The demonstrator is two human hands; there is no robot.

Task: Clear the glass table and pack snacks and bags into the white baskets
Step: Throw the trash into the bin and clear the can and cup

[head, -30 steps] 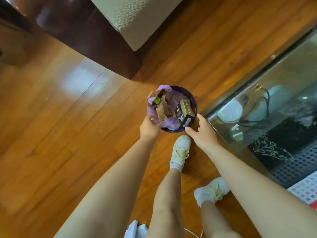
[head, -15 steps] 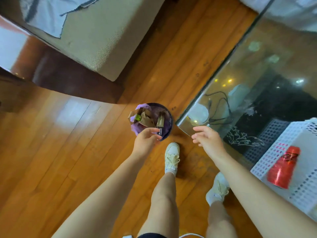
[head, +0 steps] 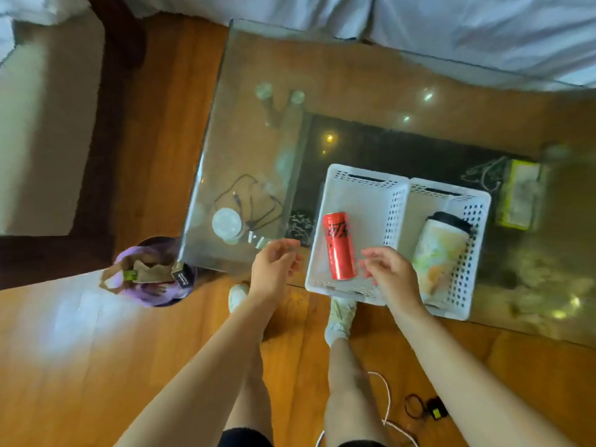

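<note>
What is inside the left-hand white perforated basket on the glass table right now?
One red drink can lies on its side in the left white perforated basket. The right hand covers the basket's near right corner, so that part is unseen.

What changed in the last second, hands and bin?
Both hands left the bin and rose over the table edge: left hand empty, right hand by the can in the left basket, fingers loosely curled, holding nothing. Bin contents and can unchanged.

Shiny orange-brown wood floor [head: 80, 366] catching window glare, beige sofa [head: 42, 130] with dark wood trim, white bedding [head: 451, 30] up top.
</note>
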